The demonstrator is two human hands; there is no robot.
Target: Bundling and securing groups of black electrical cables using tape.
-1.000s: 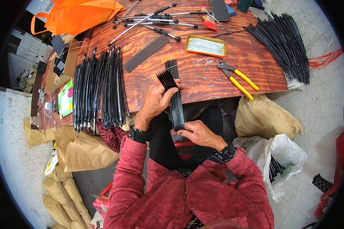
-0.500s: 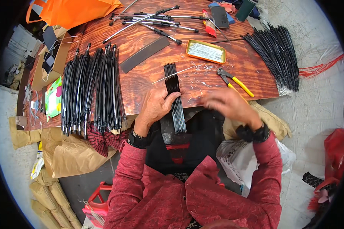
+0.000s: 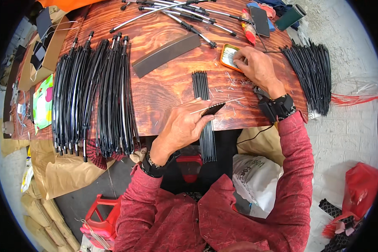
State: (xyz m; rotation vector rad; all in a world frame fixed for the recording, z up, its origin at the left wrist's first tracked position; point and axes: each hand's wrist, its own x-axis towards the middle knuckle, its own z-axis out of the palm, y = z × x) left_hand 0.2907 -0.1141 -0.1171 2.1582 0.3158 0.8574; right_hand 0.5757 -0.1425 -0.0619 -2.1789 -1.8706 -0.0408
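Observation:
My left hand (image 3: 181,122) is closed round a flat row of thin black metal ribs (image 3: 207,143), which lies across the table's front edge. Between its thumb and fingers a dark stack of rib parts (image 3: 214,109) stands tilted up, with a thin pale wire (image 3: 235,100) crossing through or over it; I cannot tell which. My right hand (image 3: 259,69) reaches over a yellow-rimmed tin (image 3: 227,47) of fine silvery pins (image 3: 229,55). Its fingertips are drawn together among the pins, and whatever they pinch is too small to make out.
Bundles of black umbrella frames (image 3: 115,96) lie at left, behind them a cardboard box (image 3: 50,59). A dark flat bar (image 3: 166,55), metal shafts (image 3: 189,27) and scattered pins (image 3: 230,90) lie on the table. Black rods (image 3: 311,75) fan out at right. Pliers are mostly hidden under my right wrist.
My right hand has moved up and away from me into the tin. My left hand has shifted slightly right and turned, tilting part of the ribs upward. The whole view has shifted a little.

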